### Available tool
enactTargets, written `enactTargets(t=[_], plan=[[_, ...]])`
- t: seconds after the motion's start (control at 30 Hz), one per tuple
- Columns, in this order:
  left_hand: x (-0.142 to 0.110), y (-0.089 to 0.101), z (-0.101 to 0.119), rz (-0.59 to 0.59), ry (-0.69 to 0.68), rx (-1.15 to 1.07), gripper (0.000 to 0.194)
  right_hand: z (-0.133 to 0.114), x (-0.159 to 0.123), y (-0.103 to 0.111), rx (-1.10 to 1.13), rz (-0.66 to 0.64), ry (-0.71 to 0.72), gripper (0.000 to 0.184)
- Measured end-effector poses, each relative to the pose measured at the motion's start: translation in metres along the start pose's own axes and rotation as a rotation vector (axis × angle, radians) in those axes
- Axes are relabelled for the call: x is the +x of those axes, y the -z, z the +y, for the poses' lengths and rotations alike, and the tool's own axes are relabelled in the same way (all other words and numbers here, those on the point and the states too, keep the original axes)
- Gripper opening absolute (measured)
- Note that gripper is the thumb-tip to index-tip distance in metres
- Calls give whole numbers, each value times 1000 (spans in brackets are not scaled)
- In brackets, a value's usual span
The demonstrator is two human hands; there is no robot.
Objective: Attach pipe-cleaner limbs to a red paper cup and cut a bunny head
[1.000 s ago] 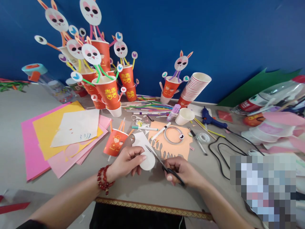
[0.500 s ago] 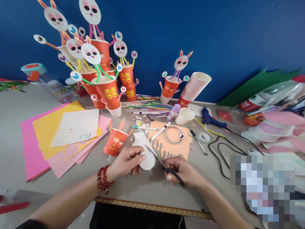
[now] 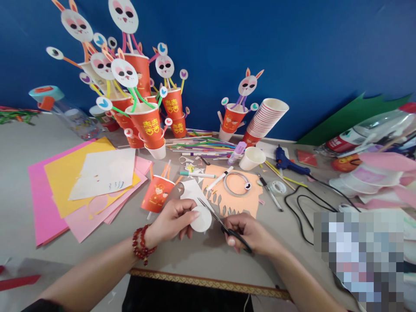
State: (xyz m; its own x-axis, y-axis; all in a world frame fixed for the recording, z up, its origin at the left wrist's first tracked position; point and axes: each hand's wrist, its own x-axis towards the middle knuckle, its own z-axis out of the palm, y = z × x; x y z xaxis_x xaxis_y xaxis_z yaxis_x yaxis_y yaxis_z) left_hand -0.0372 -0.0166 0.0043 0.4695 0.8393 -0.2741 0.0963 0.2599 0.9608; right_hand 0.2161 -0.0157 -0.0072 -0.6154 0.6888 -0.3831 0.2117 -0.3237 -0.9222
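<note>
Between thumb and fingers, my left hand (image 3: pixel 175 219) pinches a white paper circle (image 3: pixel 201 219) above the front of the table. My right hand (image 3: pixel 244 234) is closed round the black handles of a pair of scissors (image 3: pixel 234 236). Their blades, slightly parted, point up and left along the circle's right edge; I cannot tell whether they touch it. Just behind the circle lies a white paper piece (image 3: pixel 191 190). An orange sheet (image 3: pixel 238 201) with leaf-shaped holes is on the table beyond the scissors. A red paper cup (image 3: pixel 157 193) with straws lies tilted near my left hand.
Rabbit-faced cup figures (image 3: pixel 147 121) stand at the back left. Coloured sheets (image 3: pixel 48 195) are piled on the left. Stacked cups (image 3: pixel 264 119), a blue glue gun (image 3: pixel 289 162) with a black cord, and a clear bottle (image 3: pixel 367 130) are to the right. Markers (image 3: pixel 219 178) lie in the middle.
</note>
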Motion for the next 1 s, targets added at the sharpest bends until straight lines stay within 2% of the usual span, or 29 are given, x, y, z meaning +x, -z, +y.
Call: enactTargets(t=[0.4,0.67,1.0], plan=[[0,0,1,4,-1,6,31,4,0,1,13,10,3,59],[-2,0,2,1,-4,12,31,12,0,6,-63,-18,72,57],[-2,0,6,15,-15,76,33,10,0,6,-93,-17,92,58]])
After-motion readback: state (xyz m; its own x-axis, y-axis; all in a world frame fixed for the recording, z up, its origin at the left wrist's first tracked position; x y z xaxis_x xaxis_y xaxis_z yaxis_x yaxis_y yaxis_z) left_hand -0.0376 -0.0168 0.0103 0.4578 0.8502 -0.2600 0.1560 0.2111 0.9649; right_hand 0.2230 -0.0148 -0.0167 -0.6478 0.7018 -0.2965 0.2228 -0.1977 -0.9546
